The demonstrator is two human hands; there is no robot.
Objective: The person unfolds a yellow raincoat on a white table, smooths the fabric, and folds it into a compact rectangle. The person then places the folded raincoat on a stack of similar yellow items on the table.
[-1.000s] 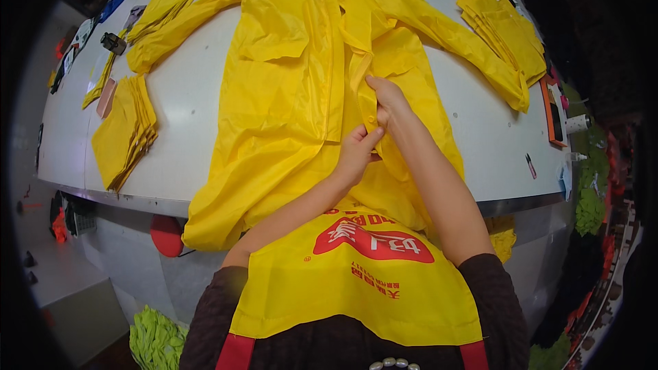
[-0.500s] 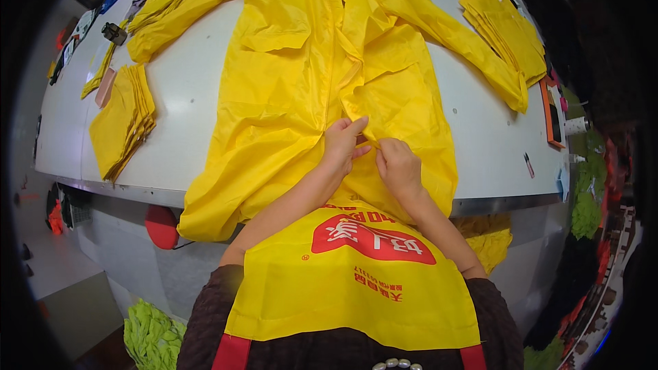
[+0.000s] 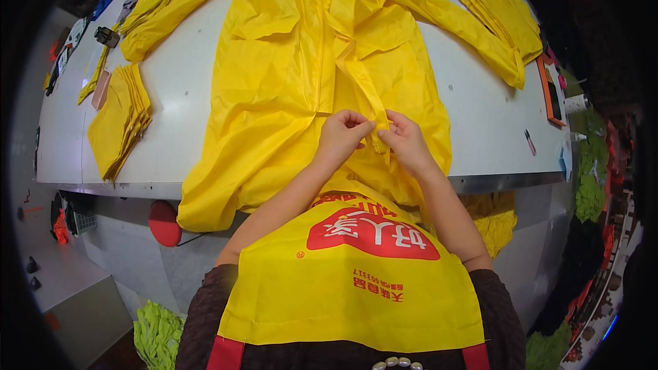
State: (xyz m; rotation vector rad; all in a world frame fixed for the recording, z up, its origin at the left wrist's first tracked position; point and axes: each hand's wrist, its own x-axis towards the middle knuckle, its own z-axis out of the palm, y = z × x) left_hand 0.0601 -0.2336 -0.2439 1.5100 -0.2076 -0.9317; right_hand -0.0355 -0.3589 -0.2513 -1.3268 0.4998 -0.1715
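A long yellow raincoat (image 3: 264, 75) lies spread on the white table, its sleeves out to both sides and its lower hem hanging over the near edge. The front is parted at the lower middle, where a strip of the front edge with a zipper (image 3: 373, 115) shows. My left hand (image 3: 340, 138) is closed, thumb and fingers pinching that edge from the left. My right hand (image 3: 406, 138) pinches the same front edge from the right, close beside the left. The very end of the zipper is partly hidden by my fingers.
Stacks of folded yellow pieces lie at the left (image 3: 120, 123) and the far right (image 3: 497, 10) of the table (image 3: 181, 96). An orange-edged tray (image 3: 550, 89) and a small pen-like tool (image 3: 530, 142) lie at the right. Below the table edge stands a red round seat (image 3: 164, 223).
Both hands have shifted slightly and turned, now pinching the front edge close together. The front strip is straighter and its zipper shows more. The view has moved a little.
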